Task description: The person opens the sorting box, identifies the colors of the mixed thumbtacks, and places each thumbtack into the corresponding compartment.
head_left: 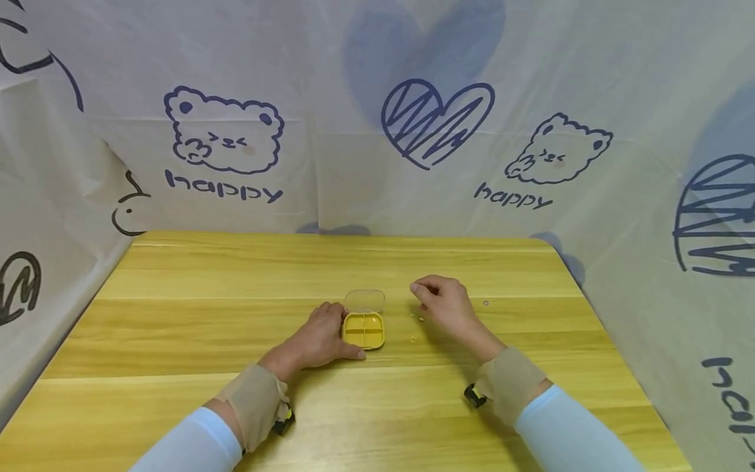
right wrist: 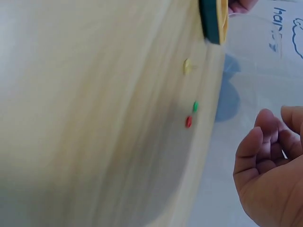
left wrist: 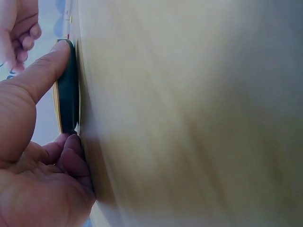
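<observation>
A small yellow pill box (head_left: pixel 380 331) with four-way dividers lies on the table, its clear lid (head_left: pixel 364 301) tipped open toward the back. From the wrist views its outer base (left wrist: pixel 69 94) looks dark green. My left hand (head_left: pixel 315 337) grips it from the left, thumb along the near edge and fingers at the far side. My right hand (head_left: pixel 445 301) hovers right of the box, fingers curled and thumb close to the index finger; I cannot tell whether something is between them. Below it lie small bead-like pieces: yellow (right wrist: pixel 186 66), green (right wrist: pixel 195 106) and red (right wrist: pixel 188 121).
One more tiny greyish piece (head_left: pixel 486 303) lies on the wooden table (head_left: pixel 206 314), right of my right hand. A pale curtain (head_left: pixel 330 151) with drawn bears and hearts hangs behind the table's far edge. Both wrists wear bands with small dark devices.
</observation>
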### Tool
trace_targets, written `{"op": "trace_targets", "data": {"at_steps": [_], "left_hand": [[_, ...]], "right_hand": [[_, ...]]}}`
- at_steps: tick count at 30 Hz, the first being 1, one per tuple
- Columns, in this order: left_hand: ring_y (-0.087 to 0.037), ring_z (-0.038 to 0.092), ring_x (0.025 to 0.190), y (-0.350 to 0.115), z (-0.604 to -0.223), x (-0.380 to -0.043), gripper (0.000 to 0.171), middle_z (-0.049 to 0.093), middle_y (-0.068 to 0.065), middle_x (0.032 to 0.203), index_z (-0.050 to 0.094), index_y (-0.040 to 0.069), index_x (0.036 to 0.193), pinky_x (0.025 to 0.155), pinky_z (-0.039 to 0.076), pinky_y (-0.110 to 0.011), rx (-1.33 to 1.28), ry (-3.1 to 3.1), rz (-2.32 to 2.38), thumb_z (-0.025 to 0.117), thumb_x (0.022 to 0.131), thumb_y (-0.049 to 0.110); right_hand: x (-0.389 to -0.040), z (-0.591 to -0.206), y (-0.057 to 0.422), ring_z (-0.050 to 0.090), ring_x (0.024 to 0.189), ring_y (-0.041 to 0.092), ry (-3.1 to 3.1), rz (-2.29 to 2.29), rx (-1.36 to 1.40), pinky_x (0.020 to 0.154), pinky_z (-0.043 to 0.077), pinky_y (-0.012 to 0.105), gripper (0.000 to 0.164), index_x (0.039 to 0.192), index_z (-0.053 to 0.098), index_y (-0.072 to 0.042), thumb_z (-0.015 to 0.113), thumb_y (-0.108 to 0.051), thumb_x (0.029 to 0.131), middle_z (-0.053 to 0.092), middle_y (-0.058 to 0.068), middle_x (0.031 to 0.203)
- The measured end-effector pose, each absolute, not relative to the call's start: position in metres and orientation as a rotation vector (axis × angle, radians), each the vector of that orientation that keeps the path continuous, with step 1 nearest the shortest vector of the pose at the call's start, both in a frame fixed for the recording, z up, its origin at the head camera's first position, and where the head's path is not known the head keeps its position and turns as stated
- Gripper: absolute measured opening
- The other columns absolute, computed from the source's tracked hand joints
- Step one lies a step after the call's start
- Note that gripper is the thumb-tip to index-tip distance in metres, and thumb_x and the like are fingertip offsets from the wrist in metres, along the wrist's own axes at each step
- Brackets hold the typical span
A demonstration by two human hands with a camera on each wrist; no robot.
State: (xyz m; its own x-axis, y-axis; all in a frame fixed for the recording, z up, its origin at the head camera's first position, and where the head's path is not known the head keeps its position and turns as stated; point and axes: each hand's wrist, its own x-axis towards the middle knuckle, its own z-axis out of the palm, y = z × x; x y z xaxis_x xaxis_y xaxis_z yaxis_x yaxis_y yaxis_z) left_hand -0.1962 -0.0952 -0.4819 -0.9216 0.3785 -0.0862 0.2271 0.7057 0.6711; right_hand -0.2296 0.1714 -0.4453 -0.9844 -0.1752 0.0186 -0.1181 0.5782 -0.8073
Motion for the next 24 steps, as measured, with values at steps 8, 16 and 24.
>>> {"op": "trace_targets", "data": {"at_steps": [8, 16, 24], "left_hand": [[-0.026, 0.047, 0.105, -0.097, -0.482, -0.195, 0.083, 0.050, -0.012, 0.116, 0.045, -0.002, 0.134, 0.096, 0.042, -0.045, 0.491, 2.662, 1.060, 0.085, 0.070, 0.032], [-0.023, 0.047, 0.098, -0.097, -0.480, -0.193, 0.074, 0.052, -0.008, 0.107, 0.051, 0.000, 0.125, 0.090, 0.043, -0.042, 0.459, 2.684, 1.085, 0.086, 0.069, 0.034], [-0.024, 0.048, 0.101, -0.095, -0.483, -0.192, 0.078, 0.052, -0.010, 0.111, 0.049, -0.002, 0.128, 0.093, 0.043, -0.043, 0.470, 2.702, 1.060, 0.086, 0.069, 0.034]], "right_hand": [[-0.220, -0.453, 0.204, 0.058, 0.069, 0.027, 2.805, -1.327, -0.198, 0.056, 0.043, 0.035, 0.031, 0.109, 0.070, -0.008, 0.055, -0.033, 0.099, 0.068, 0.017, 0.087], [-0.218, -0.453, 0.218, 0.056, 0.065, 0.027, 2.812, -1.306, -0.184, 0.053, 0.041, 0.034, 0.030, 0.108, 0.070, -0.007, 0.056, -0.032, 0.098, 0.069, 0.016, 0.086], [-0.219, -0.458, 0.225, 0.058, 0.061, 0.020, 2.865, -1.168, -0.157, 0.055, 0.048, 0.035, 0.020, 0.103, 0.071, -0.008, 0.060, -0.022, 0.095, 0.070, 0.009, 0.082]]}}
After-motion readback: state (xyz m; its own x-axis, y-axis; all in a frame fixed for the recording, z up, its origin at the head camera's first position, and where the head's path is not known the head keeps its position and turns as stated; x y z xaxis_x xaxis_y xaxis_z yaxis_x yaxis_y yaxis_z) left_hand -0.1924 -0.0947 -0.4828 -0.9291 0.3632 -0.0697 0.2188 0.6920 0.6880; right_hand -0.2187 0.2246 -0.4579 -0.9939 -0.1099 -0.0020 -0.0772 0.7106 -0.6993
